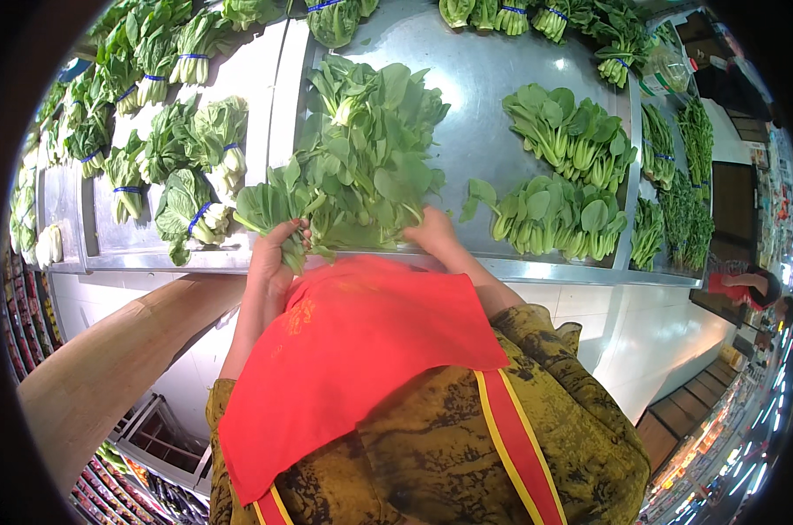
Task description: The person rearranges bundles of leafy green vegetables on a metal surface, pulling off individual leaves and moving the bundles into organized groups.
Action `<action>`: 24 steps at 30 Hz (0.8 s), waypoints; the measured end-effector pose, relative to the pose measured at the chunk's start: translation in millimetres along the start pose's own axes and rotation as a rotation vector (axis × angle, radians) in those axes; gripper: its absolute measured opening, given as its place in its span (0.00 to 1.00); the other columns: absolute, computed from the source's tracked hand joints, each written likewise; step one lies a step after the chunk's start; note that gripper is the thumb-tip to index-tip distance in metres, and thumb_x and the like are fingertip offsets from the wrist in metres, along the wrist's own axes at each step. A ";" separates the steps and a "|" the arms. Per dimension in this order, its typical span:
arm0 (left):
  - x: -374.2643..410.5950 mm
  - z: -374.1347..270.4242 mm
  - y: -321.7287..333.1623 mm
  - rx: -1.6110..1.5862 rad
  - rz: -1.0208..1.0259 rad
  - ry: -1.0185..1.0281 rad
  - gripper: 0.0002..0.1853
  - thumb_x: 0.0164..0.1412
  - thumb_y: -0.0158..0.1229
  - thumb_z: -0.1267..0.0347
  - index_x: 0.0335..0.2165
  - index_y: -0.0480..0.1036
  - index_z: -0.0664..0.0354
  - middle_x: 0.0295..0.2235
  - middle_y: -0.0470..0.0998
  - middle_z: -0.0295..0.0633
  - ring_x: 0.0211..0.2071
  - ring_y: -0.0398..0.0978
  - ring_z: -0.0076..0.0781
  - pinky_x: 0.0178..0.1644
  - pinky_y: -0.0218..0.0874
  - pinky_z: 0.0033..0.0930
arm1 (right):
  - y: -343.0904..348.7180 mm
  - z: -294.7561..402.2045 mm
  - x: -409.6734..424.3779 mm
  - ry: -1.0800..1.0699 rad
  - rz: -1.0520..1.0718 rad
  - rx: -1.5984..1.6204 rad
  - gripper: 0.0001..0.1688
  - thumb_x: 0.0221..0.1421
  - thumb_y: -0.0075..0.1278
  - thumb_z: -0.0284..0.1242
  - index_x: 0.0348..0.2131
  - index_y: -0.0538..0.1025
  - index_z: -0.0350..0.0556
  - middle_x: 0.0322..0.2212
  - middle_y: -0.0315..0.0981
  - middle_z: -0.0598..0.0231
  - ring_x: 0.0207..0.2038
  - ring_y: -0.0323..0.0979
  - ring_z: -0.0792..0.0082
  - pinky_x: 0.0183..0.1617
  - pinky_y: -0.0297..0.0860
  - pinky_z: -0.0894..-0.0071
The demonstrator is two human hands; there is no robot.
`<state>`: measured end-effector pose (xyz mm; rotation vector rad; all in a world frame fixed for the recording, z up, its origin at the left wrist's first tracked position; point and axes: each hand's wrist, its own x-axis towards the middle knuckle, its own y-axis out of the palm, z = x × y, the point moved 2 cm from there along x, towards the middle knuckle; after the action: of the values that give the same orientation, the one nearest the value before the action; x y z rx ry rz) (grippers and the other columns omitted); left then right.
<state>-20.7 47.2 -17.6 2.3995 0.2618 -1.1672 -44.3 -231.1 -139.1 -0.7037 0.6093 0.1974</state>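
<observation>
A loose heap of leafy bok choy [370, 144] lies on the metal display counter [475, 65] straight before me. My left hand [281, 239] is closed around a small bunch of bok choy [272, 200] at the heap's front left corner, its leaves spreading up and to the left. At the heap's front right edge, my right hand [432, 230] touches the stems, its fingertips partly hidden by leaves; I cannot tell whether it grips one. Two rows of loose bok choy [567, 134] lie farther right on the same metal surface.
Leafy bunches tied with blue bands [199, 210] fill the counter on the left. A plastic bottle [669, 69] stands at the back right, beside bundled greens [688, 210]. A curved wooden board [134, 354] lies at my lower left. Another person [748, 285] is at the far right.
</observation>
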 end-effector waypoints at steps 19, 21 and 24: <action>-3.1 -1.4 9.0 0.003 -0.030 -0.005 0.08 0.51 0.53 0.74 0.31 0.69 0.70 0.26 0.73 0.44 0.24 0.70 0.27 0.26 0.62 0.24 | -107.8 -43.8 -29.0 -0.029 -0.450 0.539 0.13 0.43 0.53 0.29 0.30 0.69 0.42 0.22 0.69 0.65 0.25 0.67 0.67 0.30 0.64 0.71; -1.8 -1.1 8.6 0.028 -0.002 0.003 0.08 0.51 0.53 0.74 0.31 0.69 0.70 0.25 0.73 0.43 0.24 0.70 0.27 0.26 0.62 0.23 | -92.6 -55.2 -22.6 -0.093 -0.407 0.256 0.14 0.41 0.55 0.31 0.28 0.69 0.42 0.22 0.69 0.63 0.23 0.66 0.70 0.28 0.63 0.72; -0.5 -2.1 6.0 0.044 0.014 -0.009 0.08 0.51 0.53 0.74 0.31 0.69 0.70 0.25 0.73 0.43 0.24 0.70 0.27 0.26 0.62 0.23 | -75.9 -67.4 -21.0 -0.050 -0.380 0.061 0.16 0.38 0.57 0.32 0.27 0.70 0.42 0.25 0.70 0.56 0.25 0.68 0.64 0.30 0.64 0.68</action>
<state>-17.4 43.0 -14.2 2.4294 0.2186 -1.1892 -64.2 -331.9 -125.7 -0.7395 0.4224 -0.1551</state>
